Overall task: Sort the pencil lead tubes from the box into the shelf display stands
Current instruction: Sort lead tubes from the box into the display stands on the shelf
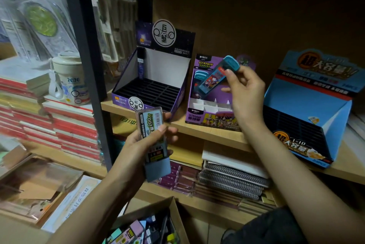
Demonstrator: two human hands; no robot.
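Two tubes held: right hand pinches a teal-capped tube by its cap, open cells of the purple "ULTRAMAN" stand below the grip. Left hand grips a tube marked "200", cardboard box below it.

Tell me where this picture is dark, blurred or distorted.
Head view: light is dim, the back panel fades to near black; the red notebook stacks at left are smeared; the wide lens makes the shelf post lean; the grey-capped tube in the left hand and the teal tube in the right hand are fairly clear.
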